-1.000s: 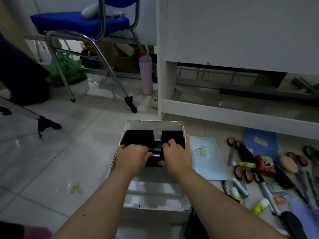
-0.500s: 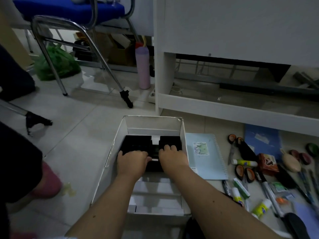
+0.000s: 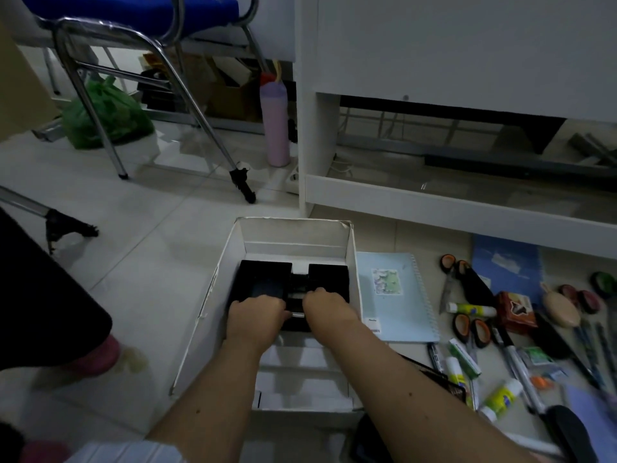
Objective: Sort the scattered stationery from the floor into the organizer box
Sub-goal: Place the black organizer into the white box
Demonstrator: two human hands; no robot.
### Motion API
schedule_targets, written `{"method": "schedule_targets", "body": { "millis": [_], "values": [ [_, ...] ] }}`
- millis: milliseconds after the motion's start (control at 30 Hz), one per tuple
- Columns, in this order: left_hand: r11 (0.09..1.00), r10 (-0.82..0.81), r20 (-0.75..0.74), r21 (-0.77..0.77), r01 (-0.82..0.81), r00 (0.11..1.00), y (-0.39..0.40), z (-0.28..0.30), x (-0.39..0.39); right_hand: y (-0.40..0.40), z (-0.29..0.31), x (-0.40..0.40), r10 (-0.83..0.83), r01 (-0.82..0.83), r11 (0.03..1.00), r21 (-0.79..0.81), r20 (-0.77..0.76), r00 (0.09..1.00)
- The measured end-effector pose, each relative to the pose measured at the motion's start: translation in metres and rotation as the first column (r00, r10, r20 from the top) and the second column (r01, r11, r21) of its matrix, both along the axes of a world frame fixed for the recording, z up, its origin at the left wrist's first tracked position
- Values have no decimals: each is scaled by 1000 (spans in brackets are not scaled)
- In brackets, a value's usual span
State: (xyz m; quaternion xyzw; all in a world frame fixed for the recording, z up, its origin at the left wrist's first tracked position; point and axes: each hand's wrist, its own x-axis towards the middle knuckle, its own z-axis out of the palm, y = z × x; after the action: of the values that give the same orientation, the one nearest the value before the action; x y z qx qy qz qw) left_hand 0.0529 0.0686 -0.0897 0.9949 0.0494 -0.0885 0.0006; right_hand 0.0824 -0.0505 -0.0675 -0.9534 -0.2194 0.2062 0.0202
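Note:
A white cardboard organizer box (image 3: 354,262) stands open on the floor tiles in front of me. Inside its far half sits a black divided insert (image 3: 263,279). My left hand (image 3: 255,315) and my right hand (image 3: 329,307) both grip the insert's near edge, fingers curled over it, side by side. White compartments (image 3: 300,379) fill the box's near half. Scattered stationery lies to the right: a light blue spiral notebook (image 3: 397,295), orange-handled scissors (image 3: 449,279), glue sticks (image 3: 470,309), markers (image 3: 517,362) and a small brown box (image 3: 516,310).
A white desk (image 3: 434,61) rises just behind the box. A pink bottle (image 3: 275,128) stands by its leg. A blue chair with chrome legs (image 3: 100,95) and a green bag (image 3: 103,118) are at the back left. A dark-clothed leg and pink slipper (image 3: 96,355) are at the left.
Both hands have drawn the black insert toward me and lower into the box, opening a gap behind it. The view has shifted forward and down.

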Motion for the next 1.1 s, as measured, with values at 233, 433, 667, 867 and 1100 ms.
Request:
{"method": "schedule_targets", "body": {
  "millis": [233,433,667,867,1100],
  "values": [
    [986,118,32,-126,-113,993,-9,11,-2,-11,16,-8,17,-53,956,288,126,992],
    [952,81,236,-307,-5,968,-48,45,-10,-58,42,-24,-153,10,915,403,323,934],
    [882,-162,348,-370,294,923,-109,69,-41,-126,25,-55,-314,226,909,350,217,924],
    [893,-378,102,-223,392,920,-150,51,-67,-161,7,-82,-419,402,855,327,-21,908],
    [912,-372,-33,-197,359,928,-168,43,-77,-172,-4,-99,-491,508,751,421,-158,857]
  ]
}}
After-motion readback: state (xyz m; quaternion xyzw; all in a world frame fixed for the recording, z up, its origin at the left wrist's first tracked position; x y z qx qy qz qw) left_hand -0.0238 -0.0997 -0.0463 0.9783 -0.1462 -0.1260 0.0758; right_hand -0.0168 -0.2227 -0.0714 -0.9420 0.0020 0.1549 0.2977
